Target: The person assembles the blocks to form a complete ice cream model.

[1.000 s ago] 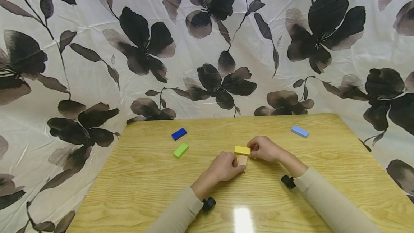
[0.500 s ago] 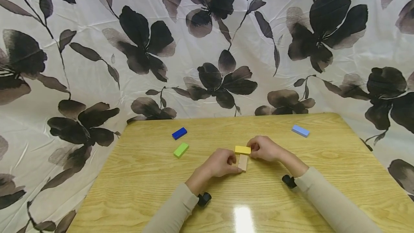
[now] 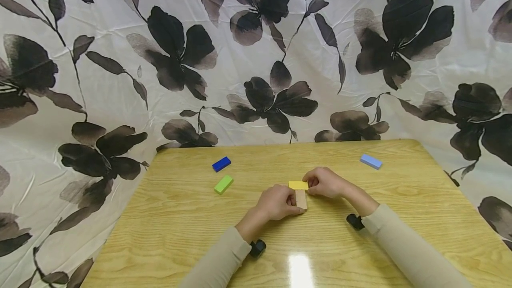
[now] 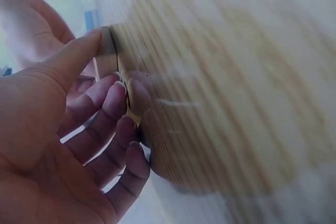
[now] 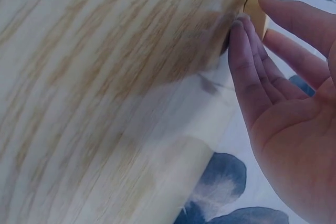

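A plain wooden block [image 3: 301, 200] lies lengthwise toward the person on the table. Its far end meets a yellow block [image 3: 298, 185] that lies crosswise, so the two form a T. My left hand [image 3: 276, 203] pinches the wooden block, thumb at the near end and fingers along its left side; in the left wrist view the thumb covers part of that block [image 4: 106, 65]. At the yellow block's right end, my right hand [image 3: 327, 183] holds it between thumb and fingers. The right wrist view shows only a corner of the yellow block [image 5: 254, 15].
On the wooden table [image 3: 180, 234], a dark blue block [image 3: 222, 164] and a green block [image 3: 223, 185] lie at the left. A light blue block [image 3: 371, 161] lies at the back right. Behind the table hangs a floral cloth [image 3: 224, 57].
The yellow block has shifted slightly left with my right hand and now meets the wooden block squarely. My left hand drew back a little to the left, then returned around the wooden block.
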`<action>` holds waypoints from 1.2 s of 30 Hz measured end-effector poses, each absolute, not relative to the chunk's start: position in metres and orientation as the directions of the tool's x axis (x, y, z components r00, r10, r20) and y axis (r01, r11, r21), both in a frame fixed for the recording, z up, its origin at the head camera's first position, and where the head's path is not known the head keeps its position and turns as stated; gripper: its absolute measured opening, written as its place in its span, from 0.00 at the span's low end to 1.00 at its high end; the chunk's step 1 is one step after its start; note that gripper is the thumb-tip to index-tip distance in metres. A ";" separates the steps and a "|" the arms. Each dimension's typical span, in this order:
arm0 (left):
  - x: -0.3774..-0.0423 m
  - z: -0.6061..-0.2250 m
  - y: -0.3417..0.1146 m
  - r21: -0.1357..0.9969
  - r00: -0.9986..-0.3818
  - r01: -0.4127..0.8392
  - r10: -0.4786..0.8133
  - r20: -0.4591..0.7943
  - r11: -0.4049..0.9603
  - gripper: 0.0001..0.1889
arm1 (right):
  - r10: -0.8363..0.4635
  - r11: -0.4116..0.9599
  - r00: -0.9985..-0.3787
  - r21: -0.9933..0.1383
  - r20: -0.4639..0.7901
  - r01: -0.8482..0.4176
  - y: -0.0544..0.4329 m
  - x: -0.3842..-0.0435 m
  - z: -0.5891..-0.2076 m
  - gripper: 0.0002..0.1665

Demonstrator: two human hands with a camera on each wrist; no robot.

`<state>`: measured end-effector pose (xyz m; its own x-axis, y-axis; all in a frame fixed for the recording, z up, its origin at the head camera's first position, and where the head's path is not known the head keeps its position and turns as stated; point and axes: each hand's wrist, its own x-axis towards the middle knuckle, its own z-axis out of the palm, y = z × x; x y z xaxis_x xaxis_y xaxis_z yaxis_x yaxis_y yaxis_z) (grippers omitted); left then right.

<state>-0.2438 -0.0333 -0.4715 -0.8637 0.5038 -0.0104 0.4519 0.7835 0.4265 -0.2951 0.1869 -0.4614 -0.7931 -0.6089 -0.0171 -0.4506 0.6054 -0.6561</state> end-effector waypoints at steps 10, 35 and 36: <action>-0.244 -0.474 -0.029 0.426 -0.876 0.428 0.482 -0.020 0.797 0.19 | -0.616 0.608 -0.787 -0.657 -0.039 -0.445 0.187 -0.299 -0.460 0.17; -0.244 -0.477 -0.027 0.434 -0.881 0.424 0.473 -0.004 0.794 0.19 | -0.602 0.635 -0.797 -0.637 -0.053 -0.437 0.187 -0.303 -0.458 0.18; -0.244 -0.477 -0.027 0.433 -0.882 0.424 0.472 -0.003 0.795 0.19 | -0.602 0.634 -0.796 -0.639 -0.055 -0.435 0.187 -0.304 -0.458 0.18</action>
<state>-0.2443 -0.0272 -0.4768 -0.8818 0.4717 -0.0032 0.4239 0.7954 0.4333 -0.3037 0.1869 -0.4581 -0.7962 -0.6025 -0.0552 -0.4352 0.6338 -0.6395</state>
